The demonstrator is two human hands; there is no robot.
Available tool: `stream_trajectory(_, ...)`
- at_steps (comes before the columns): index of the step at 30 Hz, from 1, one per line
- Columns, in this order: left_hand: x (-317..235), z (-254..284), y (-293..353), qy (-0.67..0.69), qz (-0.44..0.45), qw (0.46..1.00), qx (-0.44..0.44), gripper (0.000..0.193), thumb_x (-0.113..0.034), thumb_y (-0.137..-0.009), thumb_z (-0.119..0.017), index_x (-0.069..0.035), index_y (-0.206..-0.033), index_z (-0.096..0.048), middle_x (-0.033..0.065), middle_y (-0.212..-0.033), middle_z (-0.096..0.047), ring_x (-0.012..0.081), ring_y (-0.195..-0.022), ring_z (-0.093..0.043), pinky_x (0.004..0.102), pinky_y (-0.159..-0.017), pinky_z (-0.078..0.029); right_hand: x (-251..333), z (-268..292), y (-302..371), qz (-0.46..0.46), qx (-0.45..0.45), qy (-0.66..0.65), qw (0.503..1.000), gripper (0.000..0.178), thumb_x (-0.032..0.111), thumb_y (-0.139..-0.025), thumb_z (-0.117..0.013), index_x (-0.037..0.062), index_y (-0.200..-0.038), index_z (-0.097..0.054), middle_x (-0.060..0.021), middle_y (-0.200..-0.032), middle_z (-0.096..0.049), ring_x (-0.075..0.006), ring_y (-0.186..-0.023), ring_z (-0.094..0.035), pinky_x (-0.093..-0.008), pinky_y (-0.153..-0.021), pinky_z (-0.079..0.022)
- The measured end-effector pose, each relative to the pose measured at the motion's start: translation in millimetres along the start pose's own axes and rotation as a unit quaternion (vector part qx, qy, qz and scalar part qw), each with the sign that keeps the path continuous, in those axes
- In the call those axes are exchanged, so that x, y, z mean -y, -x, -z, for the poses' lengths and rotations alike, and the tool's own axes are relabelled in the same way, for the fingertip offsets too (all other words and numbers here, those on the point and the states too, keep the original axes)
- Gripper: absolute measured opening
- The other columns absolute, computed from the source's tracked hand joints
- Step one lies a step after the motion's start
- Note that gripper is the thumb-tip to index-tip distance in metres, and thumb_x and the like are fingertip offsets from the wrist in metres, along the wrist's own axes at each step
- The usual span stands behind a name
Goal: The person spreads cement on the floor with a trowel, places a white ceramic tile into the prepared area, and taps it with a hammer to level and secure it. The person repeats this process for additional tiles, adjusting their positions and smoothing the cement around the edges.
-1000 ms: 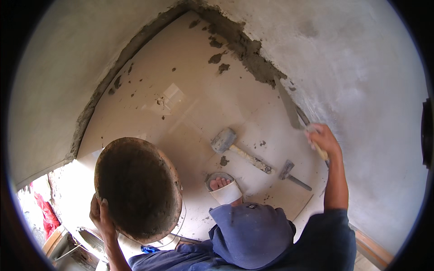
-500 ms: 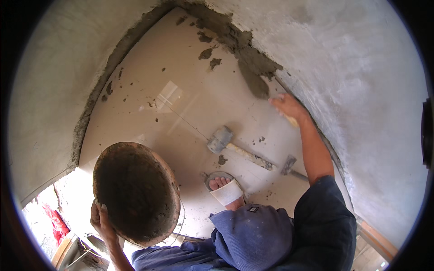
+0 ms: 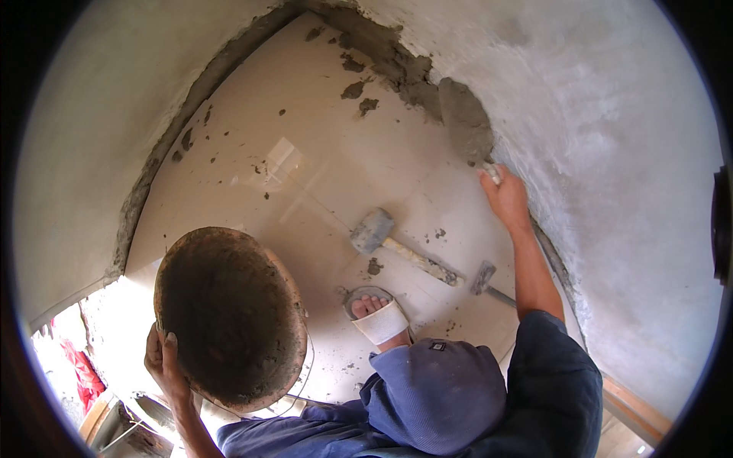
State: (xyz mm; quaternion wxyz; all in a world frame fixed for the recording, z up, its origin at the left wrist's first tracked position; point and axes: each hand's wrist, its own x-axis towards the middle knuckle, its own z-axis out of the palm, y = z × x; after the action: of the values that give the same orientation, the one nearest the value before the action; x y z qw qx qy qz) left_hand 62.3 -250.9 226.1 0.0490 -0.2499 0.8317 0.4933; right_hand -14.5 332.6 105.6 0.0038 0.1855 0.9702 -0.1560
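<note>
My left hand (image 3: 166,362) grips the rim of a round, mortar-stained bucket (image 3: 294,305), tilted so its dark, dirty inside faces up. A thin wire handle hangs at its right side. In my right hand (image 3: 507,197) is the handle of a trowel (image 3: 466,126), its blade coated in wet grey mortar. The blade lies against the foot of the right wall, beside a strip of mortar (image 3: 389,57) along the floor edge. Between my hands, a rubber mallet (image 3: 372,230) with a worn yellowish handle rests on the tiles. Close to my right forearm lies a small hammer (image 3: 482,277).
Pale glossy floor tiles (image 3: 321,168) carry scattered mortar crumbs. Grey plastered walls (image 3: 595,153) rise on both sides. My sandalled foot (image 3: 380,317) stands below the mallet, with my blue-clad knee (image 3: 435,389) nearer. At the lower left lies red cloth (image 3: 82,374) by an opening.
My right hand has moved right and slightly nearer, and the trowel blade now sits against the wall's foot with mortar showing on it. The bucket has tipped and shifted slightly.
</note>
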Motion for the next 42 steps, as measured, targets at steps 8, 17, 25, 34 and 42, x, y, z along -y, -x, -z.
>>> stream_trajectory(8,13.9,13.3,2.3,0.005,0.017,1.0,-0.006,0.025,-0.012,-0.09,-0.057,0.004,-0.109,-0.06,-0.0022,-0.089,-0.058,0.0057,-0.079,-0.047,0.022,-0.074,-0.037,56.4,74.8,-14.2,0.172,0.196,-0.138,0.955,0.032,0.031,-0.087,-0.066,-0.0009,-0.094,-0.063,-0.0145,-0.072,-0.066,-0.0293,-0.063,-0.064,-0.0361,-0.058,-0.05)
stream_trajectory(17,27.7,25.5,8.5,0.005,0.026,0.999,-0.026,0.029,-0.014,-0.091,-0.055,0.005,-0.112,-0.06,0.0027,-0.095,-0.062,0.0106,-0.086,-0.052,0.0256,-0.081,-0.041,92.8,27.0,-68.5,-0.039,0.316,-0.249,0.915,0.036,0.039,-0.09,-0.062,0.0033,-0.092,-0.064,-0.0082,-0.072,-0.063,-0.0156,-0.058,-0.06,-0.0312,-0.054,-0.048)
stream_trajectory(25,34.4,28.6,6.8,0.034,0.036,0.999,-0.016,0.031,-0.016,-0.091,-0.057,0.004,-0.114,-0.06,0.0052,-0.098,-0.064,0.013,-0.091,-0.055,0.0278,-0.086,-0.042,26.9,-55.6,-4.9,0.054,0.076,0.024,0.995,0.034,0.029,-0.089,-0.059,-0.0014,-0.104,-0.056,-0.0242,-0.089,-0.065,-0.04,-0.088,-0.064,-0.0487,-0.081,-0.048)
stream_trajectory(34,29.4,28.6,9.3,-0.013,0.041,0.999,-0.025,0.029,-0.016,-0.091,-0.057,0.003,-0.113,-0.061,0.0046,-0.099,-0.064,0.0125,-0.091,-0.055,0.0277,-0.085,-0.042,82.8,-97.3,-78.7,-0.014,0.089,0.007,0.996,0.042,0.032,-0.089,-0.058,-0.003,-0.112,-0.056,-0.0261,-0.097,-0.066,-0.0409,-0.098,-0.062,-0.0493,-0.086,-0.048)
stream_trajectory(42,30.5,26.6,11.0,0.041,0.031,0.998,-0.028,0.025,-0.011,-0.092,-0.057,0.002,-0.112,-0.061,0.0034,-0.098,-0.064,0.0103,-0.088,-0.054,0.0256,-0.081,-0.042,38.8,-88.8,-103.4,-0.03,0.054,-0.089,0.994,0.054,0.038,-0.088,-0.06,-0.0046,-0.12,-0.058,-0.0286,-0.109,-0.063,-0.043,-0.106,-0.06,-0.0438,-0.091,-0.048)
